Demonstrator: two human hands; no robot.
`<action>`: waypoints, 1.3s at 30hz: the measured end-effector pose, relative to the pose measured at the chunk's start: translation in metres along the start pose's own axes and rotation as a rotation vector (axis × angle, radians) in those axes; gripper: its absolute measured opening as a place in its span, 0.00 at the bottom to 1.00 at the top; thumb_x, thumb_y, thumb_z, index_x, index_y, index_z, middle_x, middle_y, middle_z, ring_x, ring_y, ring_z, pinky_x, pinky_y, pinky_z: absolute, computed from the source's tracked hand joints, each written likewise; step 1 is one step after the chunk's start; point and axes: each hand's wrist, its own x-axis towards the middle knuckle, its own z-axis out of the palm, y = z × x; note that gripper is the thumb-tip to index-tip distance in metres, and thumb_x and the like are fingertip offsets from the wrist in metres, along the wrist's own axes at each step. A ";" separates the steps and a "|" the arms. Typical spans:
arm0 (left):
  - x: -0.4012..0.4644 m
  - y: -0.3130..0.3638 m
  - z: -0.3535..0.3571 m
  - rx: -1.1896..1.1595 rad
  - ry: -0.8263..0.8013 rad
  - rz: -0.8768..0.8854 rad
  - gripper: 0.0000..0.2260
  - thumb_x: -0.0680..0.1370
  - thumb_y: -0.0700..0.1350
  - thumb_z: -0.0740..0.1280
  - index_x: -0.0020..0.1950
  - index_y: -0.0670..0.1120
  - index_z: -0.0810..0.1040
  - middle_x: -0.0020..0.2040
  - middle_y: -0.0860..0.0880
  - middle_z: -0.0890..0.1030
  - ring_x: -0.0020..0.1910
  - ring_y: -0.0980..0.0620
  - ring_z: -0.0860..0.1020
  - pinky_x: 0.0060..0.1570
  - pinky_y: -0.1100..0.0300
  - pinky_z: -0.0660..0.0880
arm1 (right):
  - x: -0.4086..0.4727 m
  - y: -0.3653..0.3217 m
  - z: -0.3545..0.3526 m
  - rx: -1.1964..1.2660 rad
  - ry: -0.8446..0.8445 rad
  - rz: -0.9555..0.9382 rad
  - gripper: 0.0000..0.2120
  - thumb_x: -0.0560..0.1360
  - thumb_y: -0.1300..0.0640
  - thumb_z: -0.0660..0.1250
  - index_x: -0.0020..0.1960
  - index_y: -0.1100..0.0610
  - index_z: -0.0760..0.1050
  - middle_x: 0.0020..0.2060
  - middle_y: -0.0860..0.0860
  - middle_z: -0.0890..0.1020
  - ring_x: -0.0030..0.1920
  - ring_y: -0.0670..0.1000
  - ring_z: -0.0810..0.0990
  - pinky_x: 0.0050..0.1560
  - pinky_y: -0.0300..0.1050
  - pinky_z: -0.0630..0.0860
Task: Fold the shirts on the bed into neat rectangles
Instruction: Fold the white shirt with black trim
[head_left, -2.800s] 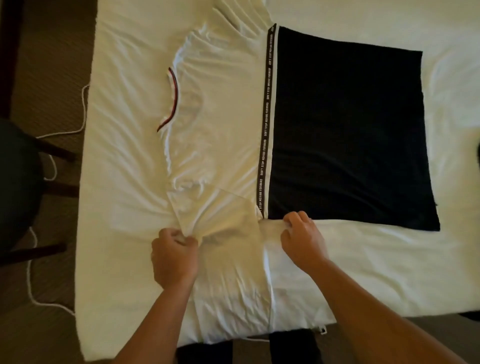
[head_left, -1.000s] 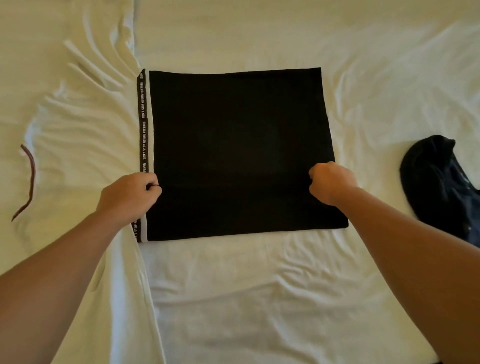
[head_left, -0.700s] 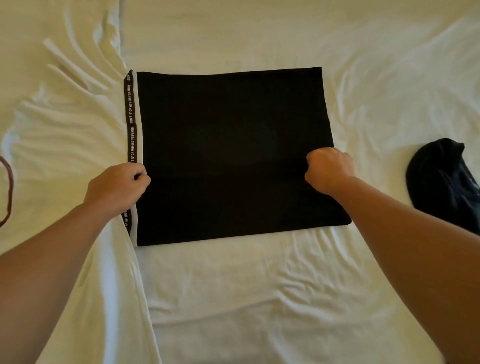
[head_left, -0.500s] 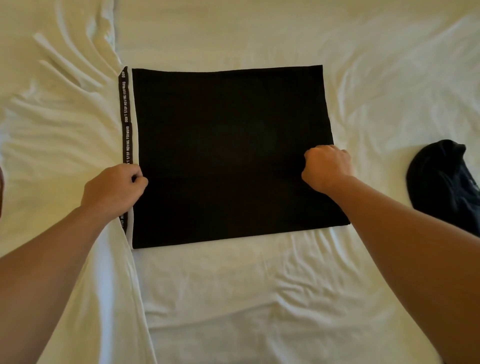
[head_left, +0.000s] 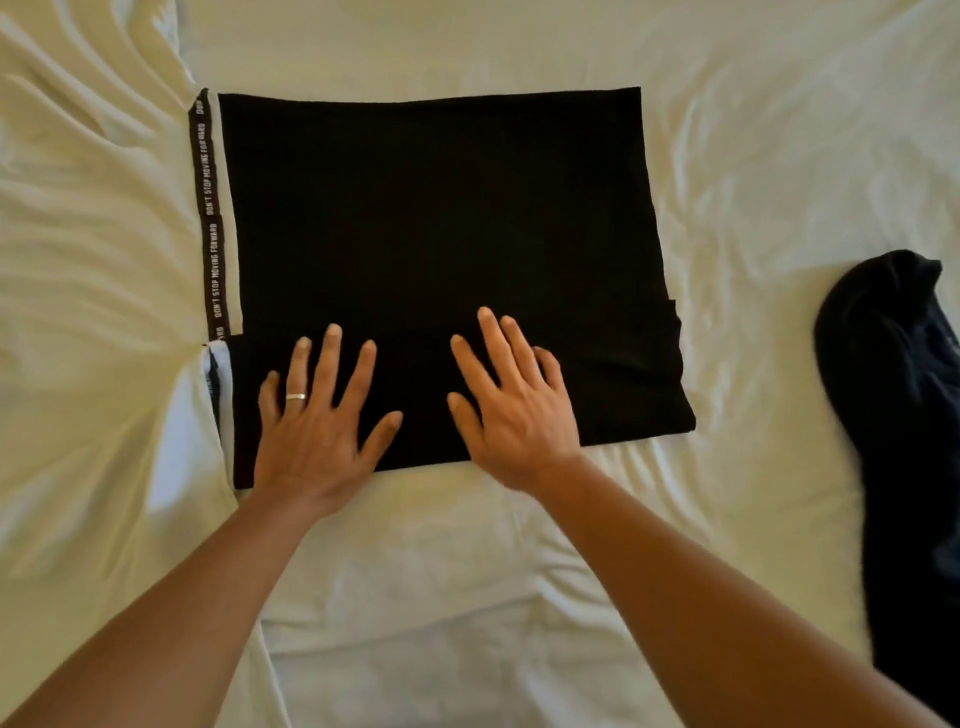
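the left hand (head_left: 317, 415) lies flat with fingers spread and straight, palm down on the near folded part of the black shirt (head_left: 431, 218), a ring (head_left: 295, 397) on one finger. the right hand (head_left: 511, 402) lies just beside it, also flat and spread, pressing the same folded band; neither hand grips anything. the black shirt sits in the middle of the bed (head_left: 467, 597) as a rough rectangle, its near edge turned over onto itself so a double layer runs under both palms. along its left edge runs a strip of printed tape (head_left: 208, 208) with white lettering. a white shirt (head_left: 93, 270) lies rumpled against that left side, touching the black one. well apart to the right, a dark garment (head_left: 893, 415) lies bunched on the sheet.
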 end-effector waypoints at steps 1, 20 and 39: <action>0.002 0.001 0.004 -0.003 -0.008 -0.013 0.35 0.81 0.68 0.46 0.84 0.53 0.49 0.84 0.43 0.49 0.81 0.37 0.50 0.73 0.33 0.55 | -0.005 0.005 0.007 -0.024 -0.037 0.016 0.29 0.84 0.38 0.45 0.83 0.47 0.48 0.82 0.53 0.43 0.82 0.54 0.42 0.78 0.56 0.47; -0.146 -0.062 -0.005 -0.458 0.335 -0.869 0.28 0.74 0.53 0.71 0.70 0.45 0.67 0.70 0.36 0.68 0.67 0.32 0.67 0.63 0.34 0.64 | -0.024 -0.051 -0.012 -0.177 -0.191 0.191 0.31 0.84 0.48 0.54 0.83 0.51 0.45 0.82 0.56 0.42 0.81 0.59 0.44 0.77 0.60 0.55; -0.021 -0.225 -0.135 -1.126 0.230 -0.359 0.07 0.77 0.48 0.70 0.52 0.46 0.78 0.41 0.49 0.79 0.41 0.47 0.80 0.44 0.55 0.76 | -0.005 -0.271 0.003 0.724 0.191 0.570 0.09 0.82 0.60 0.62 0.52 0.66 0.77 0.48 0.58 0.80 0.43 0.56 0.80 0.43 0.53 0.80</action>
